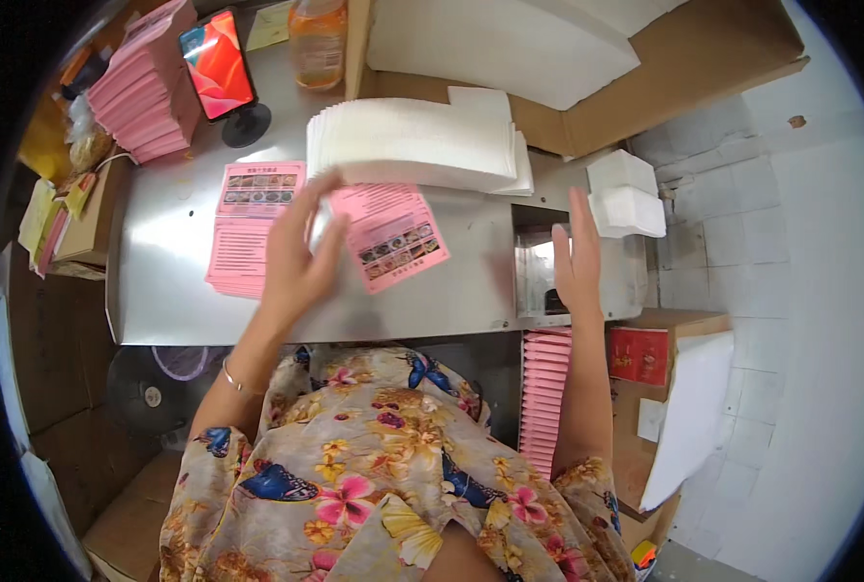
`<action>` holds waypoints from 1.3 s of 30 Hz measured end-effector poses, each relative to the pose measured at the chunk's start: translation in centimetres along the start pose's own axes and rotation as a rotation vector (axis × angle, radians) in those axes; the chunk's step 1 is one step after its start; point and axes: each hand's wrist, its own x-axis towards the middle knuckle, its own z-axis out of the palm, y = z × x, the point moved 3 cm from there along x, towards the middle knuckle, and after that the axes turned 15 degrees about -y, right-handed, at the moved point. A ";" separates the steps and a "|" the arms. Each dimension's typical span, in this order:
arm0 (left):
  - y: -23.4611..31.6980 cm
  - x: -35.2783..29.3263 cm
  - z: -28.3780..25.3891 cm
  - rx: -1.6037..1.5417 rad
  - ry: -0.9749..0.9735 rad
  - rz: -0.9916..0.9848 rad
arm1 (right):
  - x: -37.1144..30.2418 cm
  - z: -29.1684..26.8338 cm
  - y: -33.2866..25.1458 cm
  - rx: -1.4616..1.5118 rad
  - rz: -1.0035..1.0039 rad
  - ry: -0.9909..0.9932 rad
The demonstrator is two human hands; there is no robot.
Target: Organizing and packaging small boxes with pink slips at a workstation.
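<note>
My left hand (298, 254) hovers over the metal table between two sets of pink printed paper, its thumb and fingers apart and nothing visible in its grasp. Left of it lies a stack of pink printed sheets (236, 244). To its right, a pink printed sheet (393, 238) rests at a slant, its far edge against a long row of white folded paper (408, 141). My right hand (577, 262) is held upright with straight fingers, empty, above a rectangular opening (537, 247) at the table's right side. Below it, a column of pink packets (545, 388) partly shows beside my forearm.
A phone (219, 68) on a round stand, a tall pile of pink bundles (146, 87) and a bottle of orange liquid (318, 44) stand at the back. An open cardboard box (684, 68) is at far right, near small white stacks (626, 209). Another carton (636, 417) stands right.
</note>
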 end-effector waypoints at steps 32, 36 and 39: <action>-3.6 7.2 5.7 0.268 0.013 0.086 | 7.0 9.7 -7.1 0.514 0.073 0.178; 2.0 6.9 3.3 -0.129 0.027 -0.039 | 4.7 1.6 -10.8 0.119 -0.265 0.302; 3.4 7.4 4.8 -0.470 -0.171 -0.164 | 2.3 -5.5 -12.4 -0.318 -0.320 0.132</action>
